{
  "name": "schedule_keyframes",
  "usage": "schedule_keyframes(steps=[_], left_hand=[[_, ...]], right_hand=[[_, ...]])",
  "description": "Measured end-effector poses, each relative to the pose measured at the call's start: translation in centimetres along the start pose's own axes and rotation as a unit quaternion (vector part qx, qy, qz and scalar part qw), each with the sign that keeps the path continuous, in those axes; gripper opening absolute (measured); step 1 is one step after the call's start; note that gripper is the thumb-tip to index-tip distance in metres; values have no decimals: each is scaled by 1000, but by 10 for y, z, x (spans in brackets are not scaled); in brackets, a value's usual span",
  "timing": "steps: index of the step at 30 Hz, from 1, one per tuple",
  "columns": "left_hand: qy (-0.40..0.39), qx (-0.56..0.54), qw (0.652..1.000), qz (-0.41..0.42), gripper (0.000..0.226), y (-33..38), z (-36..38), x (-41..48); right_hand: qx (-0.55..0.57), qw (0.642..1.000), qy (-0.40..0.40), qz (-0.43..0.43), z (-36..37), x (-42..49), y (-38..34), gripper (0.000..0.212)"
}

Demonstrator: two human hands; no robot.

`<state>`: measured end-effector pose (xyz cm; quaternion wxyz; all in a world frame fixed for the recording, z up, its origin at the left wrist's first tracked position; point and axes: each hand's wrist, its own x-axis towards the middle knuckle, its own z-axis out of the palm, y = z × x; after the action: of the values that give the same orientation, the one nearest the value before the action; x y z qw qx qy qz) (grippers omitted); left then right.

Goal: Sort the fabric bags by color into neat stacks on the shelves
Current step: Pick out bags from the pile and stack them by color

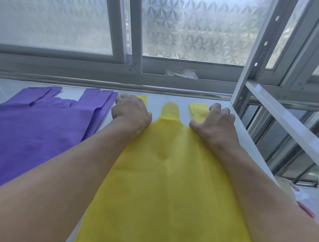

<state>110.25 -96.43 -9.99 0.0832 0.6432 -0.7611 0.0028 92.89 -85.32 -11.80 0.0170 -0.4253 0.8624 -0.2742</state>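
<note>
Both hands on the yellow bag [169,179], centre frame, on the shelf [177,99].
My left hand [131,112] and right hand [215,121] rest bent fingers on its handles; whether they pinch, I cannot tell. Purple bags [36,126] lie left.

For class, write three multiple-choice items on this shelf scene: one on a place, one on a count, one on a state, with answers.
1. Where do the purple bags lie relative to the yellow bag? A left; B right; C on top.
2. How many hands touch the yellow bag? A none; B one; C two.
3. The yellow bag is: A rolled up; B spread flat on the shelf; C hanging.
Answers: 1 A, purple fills the left side. 2 C, the left hand and right hand both hold it. 3 B, it lies smooth on the shelf.
</note>
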Motion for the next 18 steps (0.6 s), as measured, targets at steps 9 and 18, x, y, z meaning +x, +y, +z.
schedule_keyframes(steps=[9,18], left_hand=[[19,45,998,41,49,11,1,9],[50,64,994,75,29,8,-7,12]], right_hand=[[-77,996,26,-35,4,-5,0,37],[-150,986,-22,-75,3,12,-15,23]])
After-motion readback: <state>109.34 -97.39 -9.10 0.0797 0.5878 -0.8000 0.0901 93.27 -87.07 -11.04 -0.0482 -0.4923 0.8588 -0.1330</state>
